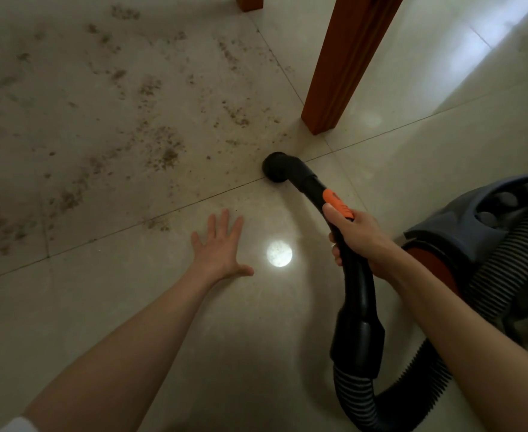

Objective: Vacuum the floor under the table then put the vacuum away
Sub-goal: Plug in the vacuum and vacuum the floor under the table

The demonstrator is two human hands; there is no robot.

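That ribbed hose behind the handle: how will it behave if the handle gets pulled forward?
The ribbed hose already loops in a curve on the floor, so it is likely floppy and trails. It runs to the vacuum body; a hard pull by the right hand may drag that.

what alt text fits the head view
A right hand grips a black vacuum wand, its nozzle on tiled floor beside a wooden table leg; crumbs lie left, left hand spread open.
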